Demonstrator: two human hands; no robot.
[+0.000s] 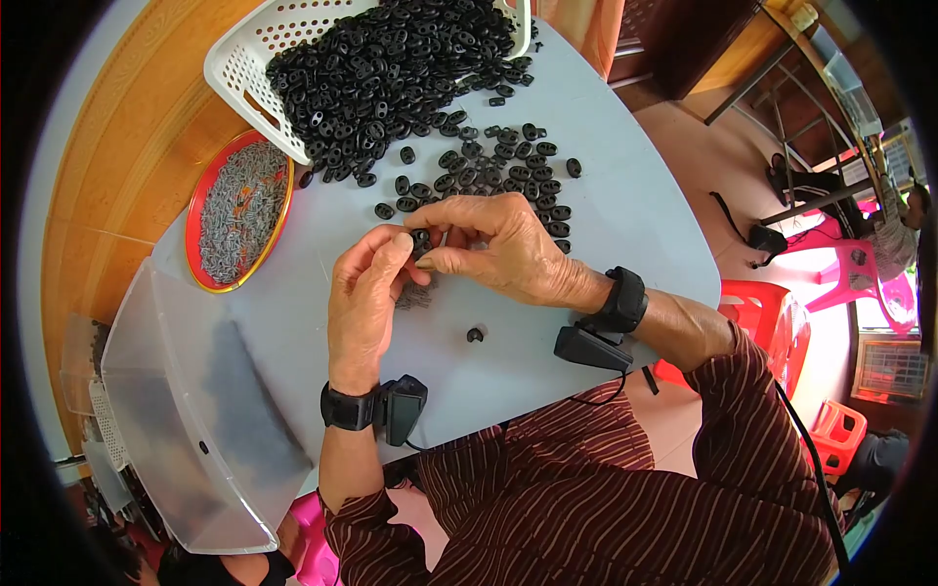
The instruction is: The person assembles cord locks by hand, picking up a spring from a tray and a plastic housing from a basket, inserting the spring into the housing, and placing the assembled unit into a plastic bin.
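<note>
A small black oval two-hole piece, much like a cord lock, is pinched between both hands above the table. My left hand grips it with thumb and fingertips from the left. From the right, my right hand closes on it with thumb and forefinger, and its curled fingers partly hide the piece. A few thin grey metal bits, perhaps springs, lie on the table just below the fingertips. Nearer to me sits a single small black part. Just beyond my hands, several loose black pieces are spread out.
A white perforated basket lies tipped at the back, a heap of black pieces spilling from it. Left stands a red, gold-rimmed bowl of grey metal bits. A clear plastic bin is at the left table edge. Red stool right.
</note>
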